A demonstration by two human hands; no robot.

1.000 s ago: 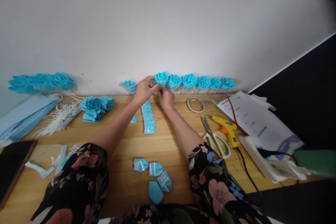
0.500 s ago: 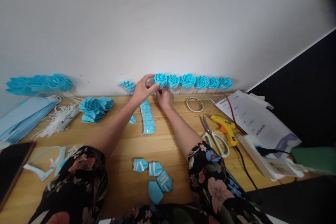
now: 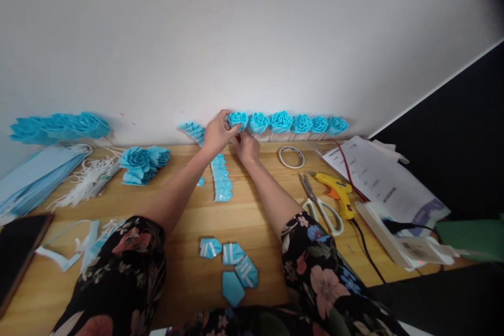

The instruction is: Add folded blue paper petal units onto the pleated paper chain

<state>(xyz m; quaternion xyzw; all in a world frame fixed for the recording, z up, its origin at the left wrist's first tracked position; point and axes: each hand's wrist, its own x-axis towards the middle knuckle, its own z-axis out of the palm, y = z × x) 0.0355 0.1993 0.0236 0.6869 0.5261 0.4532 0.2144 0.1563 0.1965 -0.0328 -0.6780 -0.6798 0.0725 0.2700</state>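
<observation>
Four folded blue pieces (image 3: 233,289) lie on the table (image 3: 260,220), well nearer than the hands, seemingly kept within reach. Scissors (image 3: 314,198) and glue gun (image 3: 342,197): right of the right hand (image 3: 248,148), handles on the near side, presumably for easy pick-up. Pleated blue strip (image 3: 222,181): just nearer than the hands. Blue flower (image 3: 238,120): left hand (image 3: 218,131) grips its head, apparently steadying it; right hand closes beneath, likely on the hidden stem. Five more flowers (image 3: 281,122): right of the hands, along the wall (image 3: 252,37), probably for support.
</observation>
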